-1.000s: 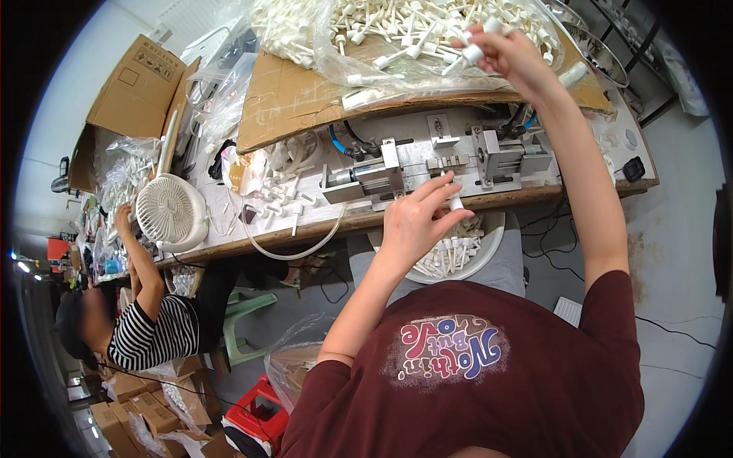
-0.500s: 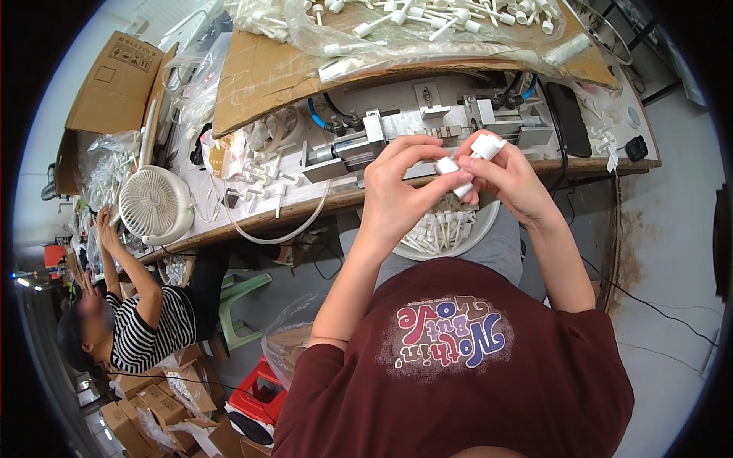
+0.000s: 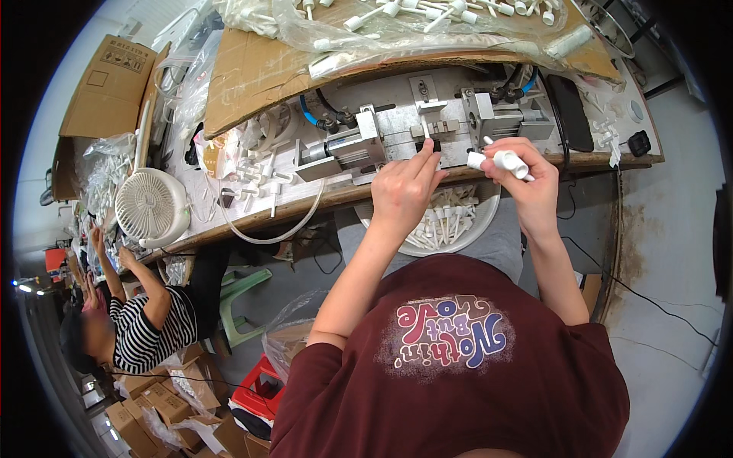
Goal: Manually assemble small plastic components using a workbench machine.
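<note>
My left hand (image 3: pixel 408 189) reaches to the metal fixture (image 3: pixel 439 128) on the bench, its fingers close together. Past the fingertips a thin white plastic stick (image 3: pixel 425 125) shows, lying in the fixture; its near end is hidden under my fingers. My right hand (image 3: pixel 531 179), closed, holds white capped sticks (image 3: pixel 505 161) at the bench edge, their caps and thin stems poking out between the fingers. Below my hands, a white bowl (image 3: pixel 489 221) on my lap holds several similar white capped sticks (image 3: pixel 439 225).
Metal clamp blocks flank the fixture, one at left (image 3: pixel 343 149) and one at right (image 3: pixel 508 118). A cardboard sheet (image 3: pixel 267 84) with bagged white parts overhangs behind. A phone (image 3: pixel 570 114) lies right; a white fan (image 3: pixel 151 206) stands left. A co-worker in stripes (image 3: pixel 156 324) sits at far left.
My hands have moved apart. The left has gone forward to the fixture, where a white stick now lies; the right has moved right with white capped sticks in it.
</note>
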Action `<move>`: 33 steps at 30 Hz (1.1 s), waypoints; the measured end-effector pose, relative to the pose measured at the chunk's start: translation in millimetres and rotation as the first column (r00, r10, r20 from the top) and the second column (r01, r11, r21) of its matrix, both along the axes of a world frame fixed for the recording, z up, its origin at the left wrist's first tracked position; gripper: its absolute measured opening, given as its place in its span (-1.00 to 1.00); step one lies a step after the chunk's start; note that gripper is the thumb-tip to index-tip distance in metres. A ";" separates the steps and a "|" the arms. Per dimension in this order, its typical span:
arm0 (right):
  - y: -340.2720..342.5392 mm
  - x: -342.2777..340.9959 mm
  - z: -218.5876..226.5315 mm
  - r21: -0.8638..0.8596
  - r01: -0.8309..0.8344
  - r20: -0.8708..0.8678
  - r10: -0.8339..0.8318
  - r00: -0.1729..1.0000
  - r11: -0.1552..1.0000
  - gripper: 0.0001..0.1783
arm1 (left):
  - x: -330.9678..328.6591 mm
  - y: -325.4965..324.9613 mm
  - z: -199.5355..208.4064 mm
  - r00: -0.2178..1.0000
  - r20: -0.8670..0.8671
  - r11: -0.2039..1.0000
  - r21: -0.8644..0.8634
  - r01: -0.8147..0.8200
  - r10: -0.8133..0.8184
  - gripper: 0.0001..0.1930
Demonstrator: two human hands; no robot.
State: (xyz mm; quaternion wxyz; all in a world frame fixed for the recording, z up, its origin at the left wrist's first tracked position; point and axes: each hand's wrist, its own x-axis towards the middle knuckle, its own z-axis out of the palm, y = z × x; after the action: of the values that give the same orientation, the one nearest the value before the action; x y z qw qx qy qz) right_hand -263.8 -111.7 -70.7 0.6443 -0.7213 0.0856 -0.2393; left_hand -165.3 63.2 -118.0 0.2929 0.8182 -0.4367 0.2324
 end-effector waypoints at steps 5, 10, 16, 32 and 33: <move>5.5 -3.4 3.2 -0.283 0.086 0.086 -0.064 0.994 0.955 -0.79 | 6.9 -1.7 6.3 1.000 0.014 1.000 0.027 0.000 -0.001 -0.74; 7.5 -3.3 0.9 -0.516 0.154 0.226 -0.040 0.973 0.842 -0.73 | 4.0 -1.2 7.3 0.999 -0.022 0.999 0.035 -0.033 0.033 -0.73; 8.5 -2.7 -5.3 -0.670 0.191 0.268 -0.006 0.963 0.718 -0.68 | -14.1 4.8 38.1 0.716 -0.606 0.923 -0.353 0.149 -0.348 -0.65; 9.0 11.0 -6.5 -0.560 0.274 0.270 -0.141 0.952 0.782 -0.80 | -6.3 5.1 5.7 0.996 -0.083 0.999 -0.021 -0.028 0.026 -0.73; 9.8 10.3 -6.4 -0.560 0.278 0.273 -0.142 0.951 0.780 -0.80 | -5.1 2.2 3.7 0.998 -0.054 0.999 -0.005 -0.040 0.040 -0.73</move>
State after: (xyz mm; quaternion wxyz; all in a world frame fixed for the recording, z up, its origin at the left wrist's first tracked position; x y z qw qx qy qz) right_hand -253.5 -101.9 -77.1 0.3614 -0.8414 0.0166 -0.4015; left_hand -170.5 65.4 -114.2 0.3023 0.8318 -0.4117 0.2174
